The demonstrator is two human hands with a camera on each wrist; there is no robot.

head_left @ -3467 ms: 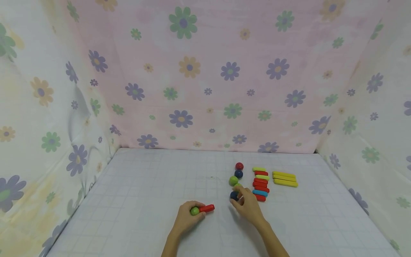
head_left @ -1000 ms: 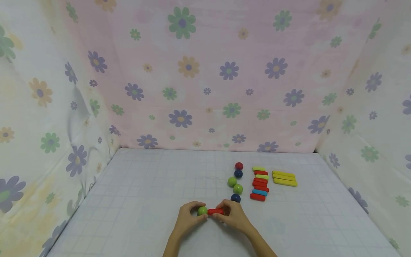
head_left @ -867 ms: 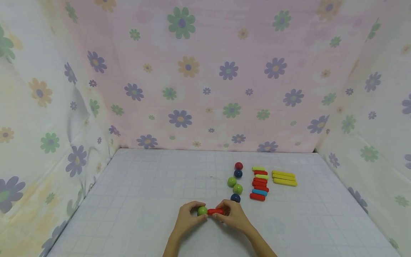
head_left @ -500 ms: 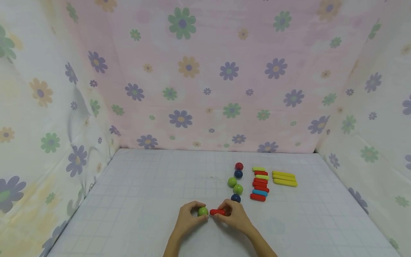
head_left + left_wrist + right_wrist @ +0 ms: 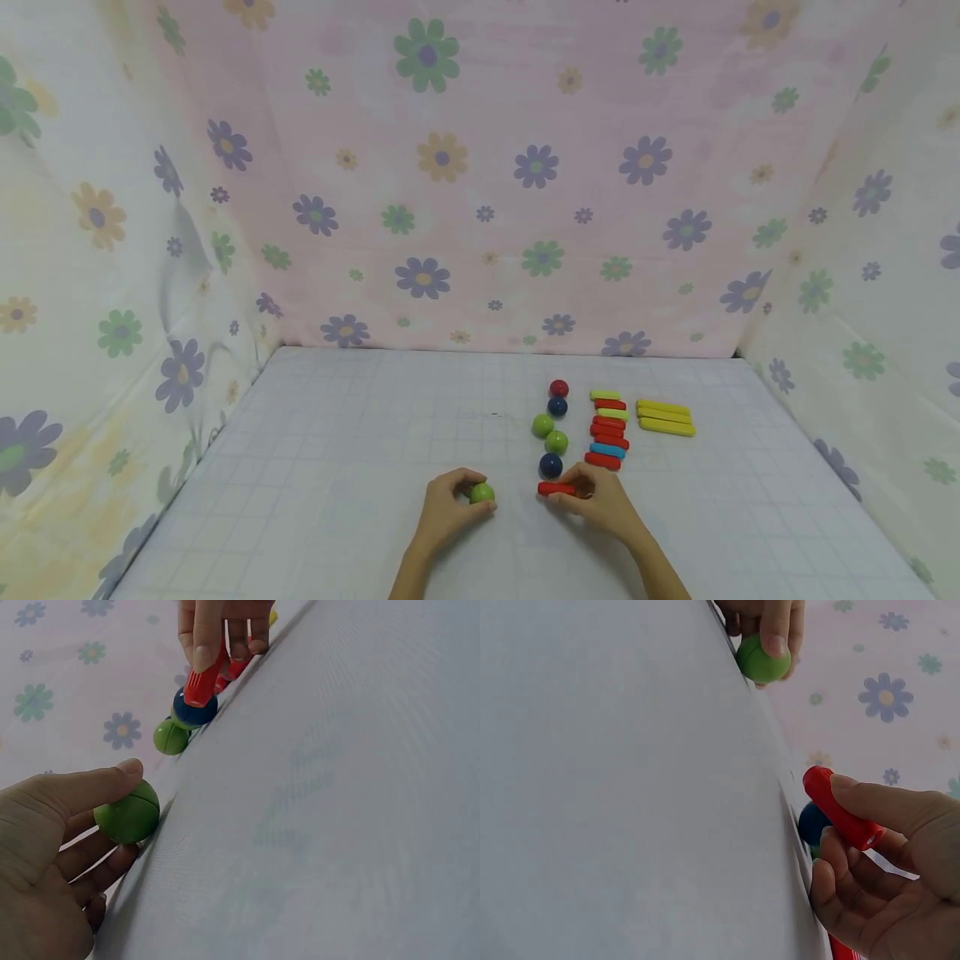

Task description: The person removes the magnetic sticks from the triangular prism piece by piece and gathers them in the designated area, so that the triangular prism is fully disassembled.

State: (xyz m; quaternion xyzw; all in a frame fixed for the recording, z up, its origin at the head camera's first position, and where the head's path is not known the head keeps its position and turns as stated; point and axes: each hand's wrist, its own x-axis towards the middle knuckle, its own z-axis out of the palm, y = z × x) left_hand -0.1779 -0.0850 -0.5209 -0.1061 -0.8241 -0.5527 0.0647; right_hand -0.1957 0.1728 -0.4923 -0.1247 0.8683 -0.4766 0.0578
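My left hand (image 5: 448, 510) pinches a green ball (image 5: 482, 494) between thumb and fingers; a seam runs round the ball (image 5: 129, 815) in the left wrist view. Off to the right, my right hand (image 5: 603, 500) pinches a short red rod (image 5: 553, 489) across its middle. One end of this rod (image 5: 841, 810) shows a small hole in the right wrist view. A gap separates the rod from the green ball. Just beyond the rod sits a dark blue ball (image 5: 551, 465).
Behind the blue ball, more balls form a loose column: two green (image 5: 556, 442), a dark blue (image 5: 557, 406) and a red (image 5: 558, 388). Right of them lies a stack of short red, blue and lime rods (image 5: 607, 450), then three longer yellow rods (image 5: 667, 427). Floral cloth (image 5: 480, 317) walls the white table (image 5: 337, 433).
The red rod has come away from the green ball, and my right hand has carried it right. Earlier, that hand was at the dark blue ball. My left hand has shifted slightly right.
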